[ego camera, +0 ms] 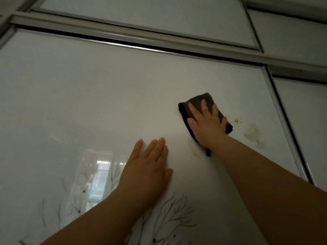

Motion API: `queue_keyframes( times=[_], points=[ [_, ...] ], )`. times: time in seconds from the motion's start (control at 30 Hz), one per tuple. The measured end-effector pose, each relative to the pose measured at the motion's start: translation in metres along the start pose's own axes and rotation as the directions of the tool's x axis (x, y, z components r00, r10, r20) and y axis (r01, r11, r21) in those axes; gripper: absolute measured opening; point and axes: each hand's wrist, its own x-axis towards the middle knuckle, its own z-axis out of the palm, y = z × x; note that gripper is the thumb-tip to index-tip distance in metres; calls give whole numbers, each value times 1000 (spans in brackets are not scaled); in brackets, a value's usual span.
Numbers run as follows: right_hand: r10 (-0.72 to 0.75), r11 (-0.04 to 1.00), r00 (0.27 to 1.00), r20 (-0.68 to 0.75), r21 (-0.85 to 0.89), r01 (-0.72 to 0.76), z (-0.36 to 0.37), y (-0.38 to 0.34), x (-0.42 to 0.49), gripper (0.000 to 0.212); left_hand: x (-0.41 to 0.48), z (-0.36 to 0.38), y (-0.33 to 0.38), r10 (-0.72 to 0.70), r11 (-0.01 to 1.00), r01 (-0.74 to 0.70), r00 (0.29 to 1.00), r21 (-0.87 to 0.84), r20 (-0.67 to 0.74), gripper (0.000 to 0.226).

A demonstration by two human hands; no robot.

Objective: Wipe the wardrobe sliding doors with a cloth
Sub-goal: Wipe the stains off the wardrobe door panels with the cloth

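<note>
A glossy white sliding door panel (88, 89) fills most of the head view, printed with thin bare branches low down. My right hand (207, 122) presses a dark grey-brown cloth (205, 98) flat against the panel with straight, spread fingers. The cloth shows above the fingertips, at both sides of the hand, and as a strip below the wrist. My left hand (148, 167) rests flat on the panel, lower and to the left, fingers straight and together, holding nothing. Brownish stains (253, 133) mark the panel just right of the cloth.
A metal top rail (141, 38) runs across above the panel, with upper cabinet panels (141, 13) behind it. A metal vertical frame (286, 128) borders the panel on the right, with another door panel (307, 121) beyond it. A window reflection (100, 179) shines at lower left.
</note>
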Motion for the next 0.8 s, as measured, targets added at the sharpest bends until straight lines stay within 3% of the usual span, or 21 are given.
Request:
queue_keyframes(
  times=[0.1,0.2,0.3,0.43,0.5,0.57,0.67,0.8],
  points=[
    [-48,999,999,-27,-5,48,6,-23,-4,49,0,0,-4,0,1000,0,1000,-7,-11,58],
    [-202,978,978,-59,-64,199,15,-22,-36,49,0,3,-11,20,999,-21,999,-30,-32,52],
    [-290,951,957,-6,-112,288,16,3,-66,50,-1,0,-16,26,999,-27,999,-27,-45,50],
    [-108,991,993,52,-70,111,-3,34,-47,48,-2,1,-20,45,999,-46,998,-28,-51,47],
    [28,1000,997,65,-10,-27,-7,24,-29,49,-2,3,-22,43,998,-46,995,-37,-85,44],
    [73,997,995,61,18,-74,-2,1,-30,50,-2,4,-23,36,998,-40,994,-40,-105,42],
    [-90,996,996,4,-19,90,24,-16,-70,50,-2,4,-23,40,999,-43,994,-30,-102,42],
    [-335,938,942,7,-88,334,38,22,-123,54,-2,3,-20,31,999,-33,996,-26,-86,43]
  ],
)
